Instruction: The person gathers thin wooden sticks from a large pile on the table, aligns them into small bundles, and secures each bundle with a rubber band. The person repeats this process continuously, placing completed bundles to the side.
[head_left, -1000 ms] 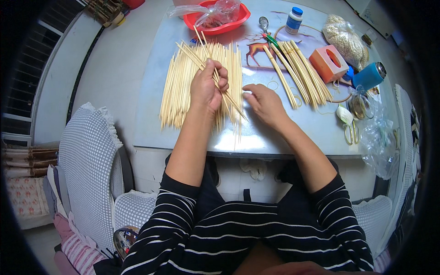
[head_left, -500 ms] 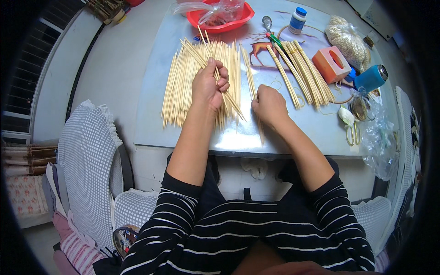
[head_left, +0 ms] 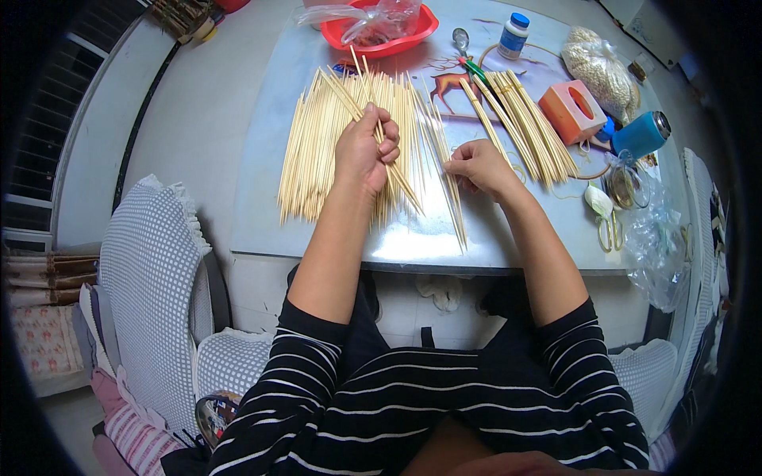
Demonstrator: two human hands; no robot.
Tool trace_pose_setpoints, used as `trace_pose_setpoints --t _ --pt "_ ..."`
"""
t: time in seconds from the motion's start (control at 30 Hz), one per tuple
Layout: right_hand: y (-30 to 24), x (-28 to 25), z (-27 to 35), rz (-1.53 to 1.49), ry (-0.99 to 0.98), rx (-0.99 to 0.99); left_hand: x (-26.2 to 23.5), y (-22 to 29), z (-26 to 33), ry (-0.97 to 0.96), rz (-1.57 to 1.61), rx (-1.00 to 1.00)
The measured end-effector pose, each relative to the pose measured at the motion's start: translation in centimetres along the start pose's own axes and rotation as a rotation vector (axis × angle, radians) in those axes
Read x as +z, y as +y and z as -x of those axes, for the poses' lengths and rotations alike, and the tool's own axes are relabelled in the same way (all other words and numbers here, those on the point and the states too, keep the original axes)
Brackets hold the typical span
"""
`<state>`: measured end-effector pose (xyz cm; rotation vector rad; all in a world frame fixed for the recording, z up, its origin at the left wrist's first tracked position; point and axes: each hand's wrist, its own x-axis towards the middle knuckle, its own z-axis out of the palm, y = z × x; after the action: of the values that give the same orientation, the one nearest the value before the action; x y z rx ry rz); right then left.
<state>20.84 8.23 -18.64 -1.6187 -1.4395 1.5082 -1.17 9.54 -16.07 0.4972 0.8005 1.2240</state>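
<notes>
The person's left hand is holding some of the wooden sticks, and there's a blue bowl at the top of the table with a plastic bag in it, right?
Almost. The bowl is red, not blue, as the head view shows. The rest holds: the left hand grips a few of the wooden sticks, and the bowl sits at the far edge of the table with a plastic bag in it.
</notes>
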Motion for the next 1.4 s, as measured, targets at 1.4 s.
trace_pose_setpoints --t 1.4 --pt "0.4 3.1 1.8 0.922 0.361 -0.210 1.5 -1.8 0.4 0.039 -0.225 -0.001"
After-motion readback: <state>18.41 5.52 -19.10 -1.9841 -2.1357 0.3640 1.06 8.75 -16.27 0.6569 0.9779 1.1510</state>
